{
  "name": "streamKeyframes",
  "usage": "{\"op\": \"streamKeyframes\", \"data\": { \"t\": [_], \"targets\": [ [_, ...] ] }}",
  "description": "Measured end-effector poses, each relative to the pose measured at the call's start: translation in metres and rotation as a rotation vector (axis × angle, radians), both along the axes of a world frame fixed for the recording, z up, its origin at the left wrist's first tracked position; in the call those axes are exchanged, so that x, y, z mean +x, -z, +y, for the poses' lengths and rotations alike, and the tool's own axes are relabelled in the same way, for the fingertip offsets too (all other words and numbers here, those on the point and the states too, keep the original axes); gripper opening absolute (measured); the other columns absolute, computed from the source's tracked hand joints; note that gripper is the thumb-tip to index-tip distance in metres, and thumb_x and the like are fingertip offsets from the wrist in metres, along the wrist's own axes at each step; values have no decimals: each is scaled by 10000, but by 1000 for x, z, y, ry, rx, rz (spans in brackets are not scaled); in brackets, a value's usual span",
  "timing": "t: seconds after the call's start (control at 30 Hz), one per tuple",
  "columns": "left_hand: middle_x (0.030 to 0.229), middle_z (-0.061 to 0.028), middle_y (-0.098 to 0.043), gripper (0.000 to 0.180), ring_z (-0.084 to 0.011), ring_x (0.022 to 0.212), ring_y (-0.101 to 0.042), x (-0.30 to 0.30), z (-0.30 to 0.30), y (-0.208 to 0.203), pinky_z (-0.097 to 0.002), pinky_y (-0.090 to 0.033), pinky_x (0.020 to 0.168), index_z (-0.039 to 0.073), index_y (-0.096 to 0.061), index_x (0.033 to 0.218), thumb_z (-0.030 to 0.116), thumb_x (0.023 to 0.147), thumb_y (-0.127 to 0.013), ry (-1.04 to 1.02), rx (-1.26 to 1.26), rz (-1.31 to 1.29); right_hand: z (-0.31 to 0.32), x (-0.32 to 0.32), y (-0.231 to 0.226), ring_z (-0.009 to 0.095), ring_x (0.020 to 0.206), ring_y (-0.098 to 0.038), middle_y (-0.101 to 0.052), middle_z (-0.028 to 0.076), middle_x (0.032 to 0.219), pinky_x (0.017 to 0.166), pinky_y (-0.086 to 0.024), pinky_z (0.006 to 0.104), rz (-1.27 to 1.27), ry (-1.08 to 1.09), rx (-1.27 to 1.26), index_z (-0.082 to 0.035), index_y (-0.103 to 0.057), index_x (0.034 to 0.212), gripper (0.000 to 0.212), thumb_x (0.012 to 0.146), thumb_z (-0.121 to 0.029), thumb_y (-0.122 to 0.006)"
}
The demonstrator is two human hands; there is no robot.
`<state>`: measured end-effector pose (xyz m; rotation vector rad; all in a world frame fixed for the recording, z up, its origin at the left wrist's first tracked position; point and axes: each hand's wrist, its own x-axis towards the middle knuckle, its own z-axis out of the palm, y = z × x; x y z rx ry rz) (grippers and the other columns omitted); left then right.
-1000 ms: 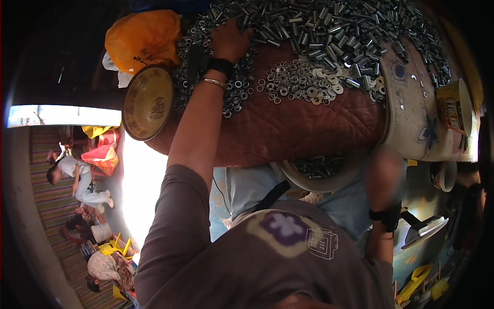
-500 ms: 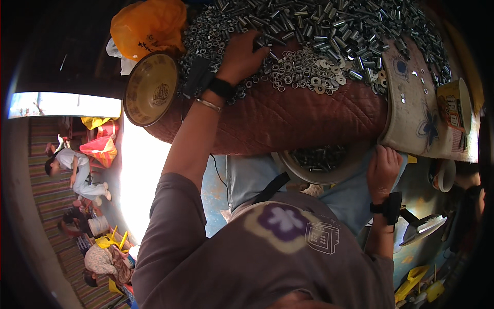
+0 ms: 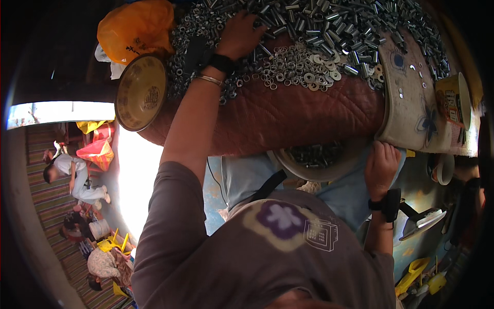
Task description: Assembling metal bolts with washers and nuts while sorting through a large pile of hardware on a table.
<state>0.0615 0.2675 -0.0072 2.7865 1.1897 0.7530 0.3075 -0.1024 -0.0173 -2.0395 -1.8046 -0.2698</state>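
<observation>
My left hand (image 3: 242, 37) reaches into the loose metal parts on the red quilted cover (image 3: 309, 116). Its thumb and fingers are apart, with the fingertips among small nuts (image 3: 203, 26) and metal sleeves (image 3: 329, 38); I see nothing held between them. Flat washers and rings (image 3: 311, 69) lie to the right of this hand. My right hand (image 3: 383, 167) rests on my right knee, just below the edge of a pale flowered cloth (image 3: 409, 121). Its fingers are curled in, and whatever they may enclose is hidden.
A tan bowl (image 3: 141, 95) and an orange plastic bag (image 3: 136, 28) stand left of the pile. On my lap, partly beneath the cover, sits a basin (image 3: 309, 174) of dark metal parts. A paper tub (image 3: 453, 100) stands at right. Two people (image 3: 77, 177) appear far left.
My left hand has moved slightly up and left, deeper into the metal parts, its fingers spreading a little. My right hand stays on the knee. The whole view has shifted slightly.
</observation>
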Motion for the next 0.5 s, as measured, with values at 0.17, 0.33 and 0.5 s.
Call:
{"op": "streamKeyframes", "data": {
  "t": [0.17, 0.33, 0.5],
  "targets": [
    [1070, -191, -591, 369, -374, 1004, -546, -8, -40, -18, -452, -422, 876, 4, -597, 1078, 299, 866, -534, 47, -145, 17, -1, 0, 1, 296, 853, -554, -578, 112, 855, 800, -392, 396, -1, 3, 14, -29, -567, 940, 185, 755, -22, -570],
    [1016, -184, -610, 346, -381, 941, -559, -18, -64, -19, -453, -431, 849, 0, -594, 1074, 271, 864, -542, 83, 7, 27, -1, -1, 1, 284, 857, -561, -582, 98, 852, 801, -393, 391, -4, -6, 31, -42, -572, 938, 176, 763, -27, -570],
    [1003, -183, -616, 331, -374, 920, -569, -19, -86, -33, -453, -444, 830, 8, -594, 1070, 261, 860, -553, 74, -100, 90, -2, 1, 4, 278, 848, -565, -587, 91, 850, 803, -396, 390, -10, 1, 30, -50, -578, 940, 182, 758, -37, -580]
  ]
}}
